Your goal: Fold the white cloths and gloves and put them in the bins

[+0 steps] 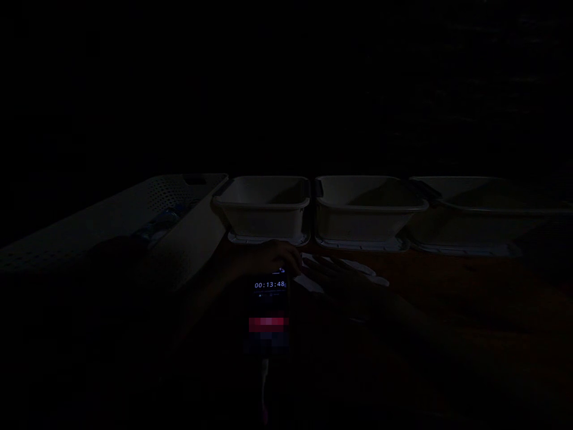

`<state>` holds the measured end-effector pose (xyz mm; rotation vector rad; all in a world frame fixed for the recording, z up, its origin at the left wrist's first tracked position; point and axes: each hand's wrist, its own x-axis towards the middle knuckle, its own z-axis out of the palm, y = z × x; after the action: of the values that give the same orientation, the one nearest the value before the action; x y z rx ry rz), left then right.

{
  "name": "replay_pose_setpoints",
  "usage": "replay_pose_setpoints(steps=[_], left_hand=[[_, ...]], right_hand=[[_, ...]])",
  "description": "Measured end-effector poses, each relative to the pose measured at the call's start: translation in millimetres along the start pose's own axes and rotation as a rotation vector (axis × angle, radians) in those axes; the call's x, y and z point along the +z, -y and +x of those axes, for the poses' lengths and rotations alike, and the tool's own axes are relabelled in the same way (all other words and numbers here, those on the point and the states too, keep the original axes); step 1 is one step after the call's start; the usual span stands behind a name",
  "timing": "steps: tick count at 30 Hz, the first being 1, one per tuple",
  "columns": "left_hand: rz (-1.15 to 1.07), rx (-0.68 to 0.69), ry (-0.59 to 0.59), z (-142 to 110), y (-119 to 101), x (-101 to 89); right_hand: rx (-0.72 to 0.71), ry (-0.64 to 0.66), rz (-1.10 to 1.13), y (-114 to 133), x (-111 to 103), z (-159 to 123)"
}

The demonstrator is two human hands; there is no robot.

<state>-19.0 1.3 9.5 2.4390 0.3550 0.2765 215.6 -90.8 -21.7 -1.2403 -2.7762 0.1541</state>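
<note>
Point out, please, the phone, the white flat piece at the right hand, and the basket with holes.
Phone (268,303): head view, middle of its screen.
White flat piece (308,284): head view, its near left part.
Basket with holes (193,242): head view, its right side wall.

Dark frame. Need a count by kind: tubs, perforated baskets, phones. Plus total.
Tubs: 3
Perforated basket: 1
Phone: 1
Total: 5
White material by the right hand left out; too dark to count pieces.

Flat piece (310,283) white; basket (197,236) pale (hole-dotted); tubs (264,222) probably whitish.
</note>
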Motion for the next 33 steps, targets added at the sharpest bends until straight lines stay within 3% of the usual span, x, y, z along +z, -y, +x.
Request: replay_pose_setpoints(steps=[5,11,15,22,33], left_hand=[[0.097,-0.026,0.001,-2.0,-1.8,0.1],[0.127,-0.055,0.027,-4.7,0.5,-0.2],[0.160,-0.054,0.019,-5.5,4.3,-0.3],[0.180,-0.013,0.009,-3.0,-2.3,-2.8],[0.190,-0.077,-0.049,0.7,-18.2,-4.5]], right_hand=[[-0.009,-0.018,0.013,2.3,-4.2,-0.5],[-0.187,-0.164,0.052,-5.1,-1.6,3.3],[-0.142,-0.192,0.089,-7.4,5.7,2.7],[-0.138,-0.146,0.054,-12.1,14.1,0.6],[-0.074,0.043,-0.011,-0.3,-5.9,-0.5]])
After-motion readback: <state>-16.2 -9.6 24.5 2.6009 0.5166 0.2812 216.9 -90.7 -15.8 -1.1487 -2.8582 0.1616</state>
